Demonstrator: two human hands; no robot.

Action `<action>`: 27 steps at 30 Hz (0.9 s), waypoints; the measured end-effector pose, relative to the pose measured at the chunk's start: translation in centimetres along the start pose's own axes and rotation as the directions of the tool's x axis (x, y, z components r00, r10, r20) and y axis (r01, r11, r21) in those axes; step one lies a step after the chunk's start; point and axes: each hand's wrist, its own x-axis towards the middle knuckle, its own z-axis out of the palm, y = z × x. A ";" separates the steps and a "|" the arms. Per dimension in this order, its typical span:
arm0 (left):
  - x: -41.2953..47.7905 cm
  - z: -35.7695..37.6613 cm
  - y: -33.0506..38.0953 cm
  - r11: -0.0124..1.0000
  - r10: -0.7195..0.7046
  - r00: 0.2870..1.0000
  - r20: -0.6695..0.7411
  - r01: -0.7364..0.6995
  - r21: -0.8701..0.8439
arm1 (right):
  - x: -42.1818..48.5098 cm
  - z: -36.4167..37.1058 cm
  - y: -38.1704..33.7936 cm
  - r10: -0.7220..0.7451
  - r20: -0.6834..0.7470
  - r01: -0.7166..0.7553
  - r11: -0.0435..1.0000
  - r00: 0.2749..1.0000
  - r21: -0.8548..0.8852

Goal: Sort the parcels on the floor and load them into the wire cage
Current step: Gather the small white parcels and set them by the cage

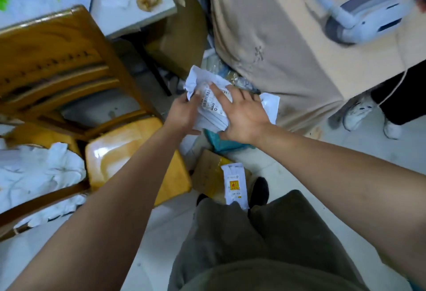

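Left grip (pixel 184 112) curls round the left edge of a white parcel (pixel 208 93), thumb on top beside the barcode label. Right grip (pixel 242 115) lies on the parcel's upper face with fingers straight and spread, pressing rather than clasping. The parcel is held above the floor (pixel 161 233) at mid-scene, crumpled at its far end. A teal parcel (pixel 222 144) sits directly beneath it. A small brown box (pixel 207 176) lies nearer. A wooden chair (pixel 129 152) stands left and a large carton (pixel 288 48) stands right.
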 end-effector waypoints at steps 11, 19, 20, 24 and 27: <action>-7.5 2.7 9.7 0.440 0.661 0.702 0.263 -0.647 0.623 | -9.8 -10.1 3.4 0.401 -0.062 -0.387 0.908 0.914 0.158; -14.9 12.9 13.2 -0.008 0.665 0.381 0.643 -0.857 0.516 | -22.1 -10.6 8.1 0.675 -0.055 -0.645 0.723 0.736 0.247; -15.9 14.4 13.1 -0.035 0.645 0.360 0.674 -0.868 0.496 | -23.9 -10.4 8.8 0.702 -0.054 -0.670 0.698 0.711 0.255; -21.0 21.0 11.7 -0.081 0.579 0.302 0.757 -0.903 0.422 | -31.6 -9.2 11.4 0.804 -0.035 -0.764 0.576 0.593 0.291; -25.1 26.0 10.2 -0.109 0.524 0.246 0.816 -0.930 0.350 | -37.6 -7.7 13.3 0.850 -0.010 -0.802 0.501 0.527 0.326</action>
